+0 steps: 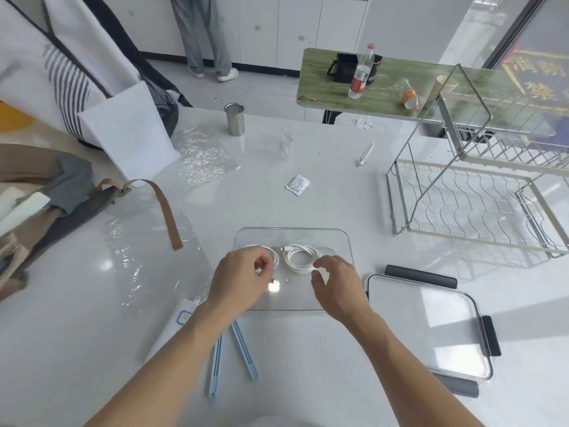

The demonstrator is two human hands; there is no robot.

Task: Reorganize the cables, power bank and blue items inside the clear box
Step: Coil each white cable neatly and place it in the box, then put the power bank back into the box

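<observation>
A: Box contents?
B: Clear box [338, 238], rounded corners, is sitting mid-table holding two coiled white cables: left cable [275, 255] and right cable [300, 260], smooth rubbery loops lying side by side.
A: Hands?
B: Left hand [238, 280] is reaching into the box, fingers curling and pinching the left cable. Right hand [337, 286] is hovering beside the right cable, fingers loosely spread, gripping nothing.
A: Other task items?
B: Power bank [177, 325], flat white slab, is lying outside the box under the left forearm. Two blue sticks [244, 352], thin plastic, are resting on the table [92, 334] just in front of the box.
A: Lid?
B: Clear lid [431, 325] with dark clips is lying flat, right of the box. Wire rack [471, 198] is standing behind.
</observation>
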